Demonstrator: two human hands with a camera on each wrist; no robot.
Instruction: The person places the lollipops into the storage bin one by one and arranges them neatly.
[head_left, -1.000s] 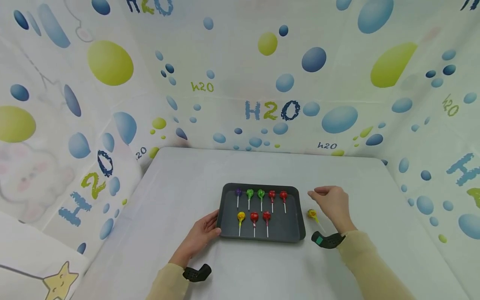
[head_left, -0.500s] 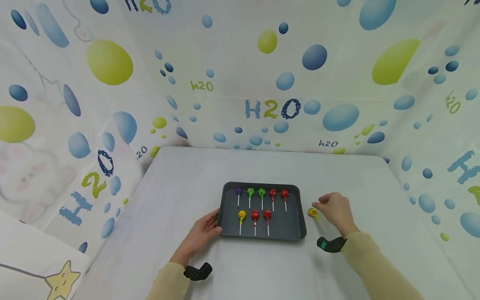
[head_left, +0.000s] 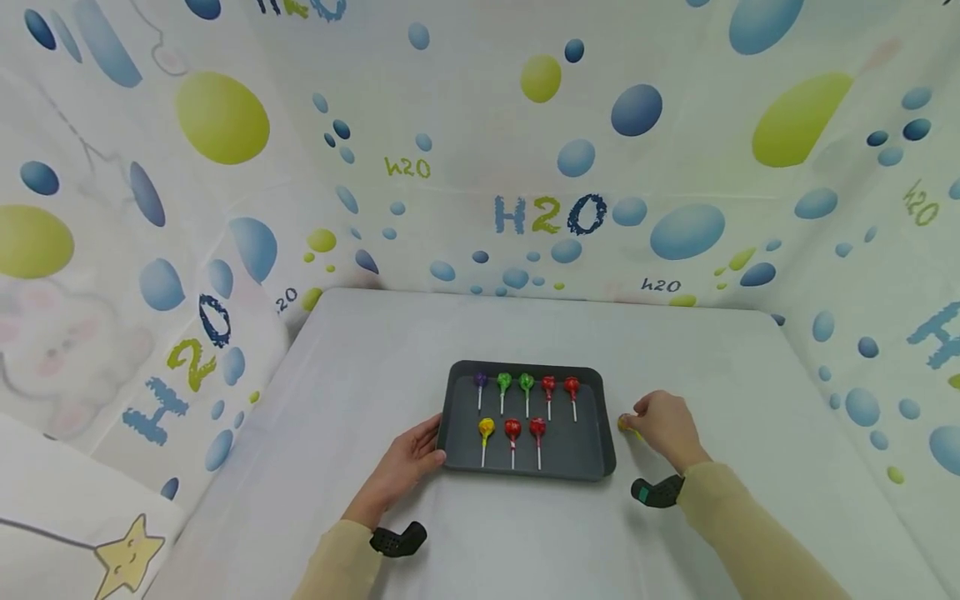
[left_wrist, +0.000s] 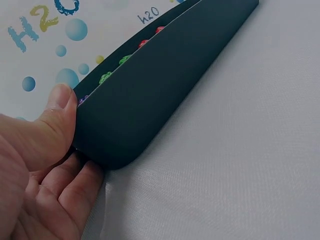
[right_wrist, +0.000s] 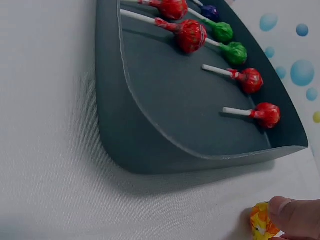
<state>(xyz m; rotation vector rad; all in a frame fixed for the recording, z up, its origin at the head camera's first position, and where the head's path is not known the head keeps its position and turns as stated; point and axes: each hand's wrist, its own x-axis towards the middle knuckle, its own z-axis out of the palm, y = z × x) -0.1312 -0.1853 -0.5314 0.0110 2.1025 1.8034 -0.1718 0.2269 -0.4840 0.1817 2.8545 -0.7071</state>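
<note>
A dark grey tray [head_left: 577,454] lies on the white table, holding two rows of lollipops. At its left end my left hand [head_left: 405,467] grips the rim; in the left wrist view the thumb [left_wrist: 61,102] lies against the wall and the fingers curl low at the corner. Right of the tray, my right hand [head_left: 670,429] pinches a yellow lollipop [right_wrist: 261,220] on the table, which it partly covers. The back row has a purple lollipop [head_left: 480,380], two green and two red. In front are another yellow lollipop [head_left: 486,427] and two red ones.
The white cloth table [head_left: 360,358] surrounds the tray. Behind and beside it hang white curtains [head_left: 465,100] printed with blue and green bubbles. Each wrist wears a black band.
My right hand has come down onto the yellow lollipop beside the tray and now pinches it. My left hand keeps hold of the tray, and the lollipops in it are unmoved.
</note>
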